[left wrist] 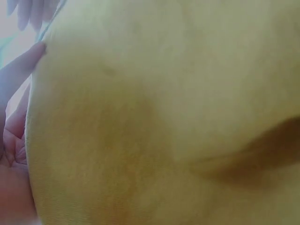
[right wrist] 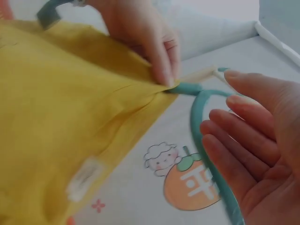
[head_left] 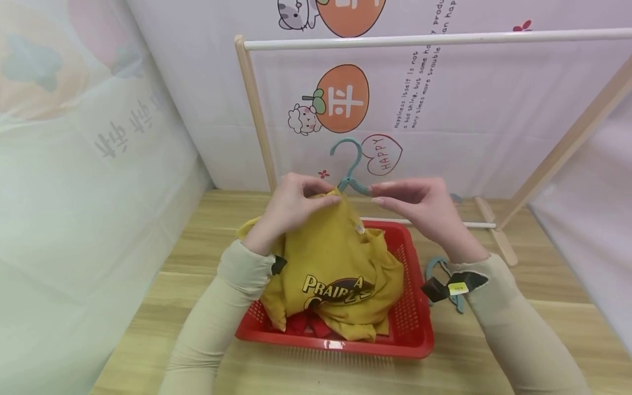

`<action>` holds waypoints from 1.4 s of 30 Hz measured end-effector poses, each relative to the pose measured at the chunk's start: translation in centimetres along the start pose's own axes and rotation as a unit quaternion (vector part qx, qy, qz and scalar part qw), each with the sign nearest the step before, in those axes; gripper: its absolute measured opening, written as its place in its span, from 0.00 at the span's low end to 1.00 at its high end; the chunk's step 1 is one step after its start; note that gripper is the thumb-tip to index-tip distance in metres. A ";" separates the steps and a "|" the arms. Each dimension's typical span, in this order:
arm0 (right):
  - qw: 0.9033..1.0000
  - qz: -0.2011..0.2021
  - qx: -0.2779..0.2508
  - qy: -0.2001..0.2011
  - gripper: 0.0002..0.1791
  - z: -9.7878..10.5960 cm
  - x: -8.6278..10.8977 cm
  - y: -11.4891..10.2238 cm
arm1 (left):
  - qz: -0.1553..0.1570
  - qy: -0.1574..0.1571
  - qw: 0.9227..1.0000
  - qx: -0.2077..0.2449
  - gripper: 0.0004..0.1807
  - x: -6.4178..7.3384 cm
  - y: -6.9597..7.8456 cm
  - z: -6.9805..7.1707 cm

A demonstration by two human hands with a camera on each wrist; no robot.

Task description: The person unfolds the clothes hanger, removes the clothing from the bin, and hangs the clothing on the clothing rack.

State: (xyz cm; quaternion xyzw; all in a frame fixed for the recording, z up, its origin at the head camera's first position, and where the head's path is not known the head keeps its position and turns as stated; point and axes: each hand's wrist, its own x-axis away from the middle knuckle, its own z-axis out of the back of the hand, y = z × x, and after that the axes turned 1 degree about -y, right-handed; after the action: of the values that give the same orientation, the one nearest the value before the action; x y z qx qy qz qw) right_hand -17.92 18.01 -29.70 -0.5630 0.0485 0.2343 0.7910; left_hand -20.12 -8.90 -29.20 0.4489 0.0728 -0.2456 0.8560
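Note:
My left hand (head_left: 291,206) pinches the neck edge of a yellow T-shirt (head_left: 321,241) between thumb and fingers. One arm of a teal clothes hanger (head_left: 351,164) runs into the shirt there, its hook pointing up. My right hand (head_left: 424,206) pinches the hanger's other arm between thumb and index finger; the remaining fingers are extended in the right wrist view. A white label (right wrist: 85,178) shows inside the shirt's neck. The shirt drapes down into a red basket (head_left: 415,345), printed front toward me. In the left wrist view, yellow cloth (left wrist: 140,117) fills most of the picture.
Behind the basket stands a clothes rack with wooden legs (head_left: 257,115) and a white top bar (head_left: 424,39). More teal hangers (head_left: 436,263) lie on the wooden table (head_left: 178,285) right of the basket, partly behind my right wrist. Red cloth (head_left: 311,325) shows under the shirt.

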 end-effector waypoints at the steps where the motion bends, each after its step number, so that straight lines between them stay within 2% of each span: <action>1: 1.000 -0.005 0.006 -0.008 0.14 0.0 0.2 0.3 | 0.001 0.006 1.000 0.000 0.10 0.0 0.0 0.2; 8: 0.993 -0.053 0.083 -0.066 0.17 0.2 0.4 3.3 | -0.004 0.027 1.000 0.015 0.10 0.1 0.2 1.2; 11: 0.988 -0.078 0.112 -0.077 0.20 0.2 -0.1 5.3 | -0.012 0.031 0.999 0.020 0.10 0.2 0.4 1.4; 15: 0.981 -0.105 0.121 -0.105 0.22 -0.4 -1.1 7.5 | -0.014 0.027 0.999 0.024 0.10 0.7 0.9 1.6; 21: 0.976 -0.077 0.120 -0.166 0.18 -1.6 -1.9 9.4 | -0.022 0.013 0.999 0.037 0.10 1.3 1.6 1.5; 28: 0.968 -0.074 0.115 -0.209 0.18 -0.9 -2.0 9.9 | -0.032 0.015 0.997 0.065 0.08 1.7 2.4 1.7; 32: 0.965 -0.060 0.138 -0.213 0.10 -0.3 -1.6 9.9 | -0.027 0.015 0.996 0.078 0.08 2.1 2.4 2.0; 36: 0.967 -0.045 0.162 -0.192 0.03 0.6 -1.1 10.2 | -0.020 0.019 0.997 0.075 0.09 2.5 2.4 2.5; 42: 0.971 -0.084 0.174 -0.141 0.06 2.8 -0.2 10.0 | -0.011 0.040 0.997 0.058 0.10 3.1 1.5 3.7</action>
State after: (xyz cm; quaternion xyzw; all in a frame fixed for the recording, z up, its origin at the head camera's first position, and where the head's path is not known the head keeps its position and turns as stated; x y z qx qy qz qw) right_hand -22.93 23.04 -37.34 -0.3799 -0.0709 0.2322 0.8926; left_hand -17.05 -12.25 -26.96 0.5063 0.0977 -0.2411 0.8222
